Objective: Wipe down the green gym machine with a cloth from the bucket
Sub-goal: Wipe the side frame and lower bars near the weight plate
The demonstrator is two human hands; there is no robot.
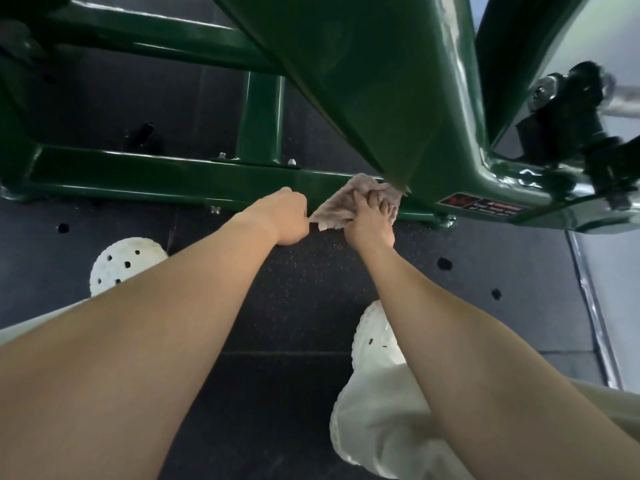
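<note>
The green gym machine [156, 178] fills the top of the view, its low base beam running left to right just above the floor. A pale pinkish cloth [341, 206] lies against that beam, under the slanted upright. My right hand [372, 220] holds the cloth, fingers curled over it against the beam. My left hand [285, 218] pinches the cloth's left corner. The bucket is out of sight.
Dark speckled rubber flooring [311, 278] lies under my white perforated shoes [124, 263] and pale trousers. A black pulley bracket [568, 109] sticks out at the upper right. A red and black warning sticker [481, 206] sits on the frame's right foot.
</note>
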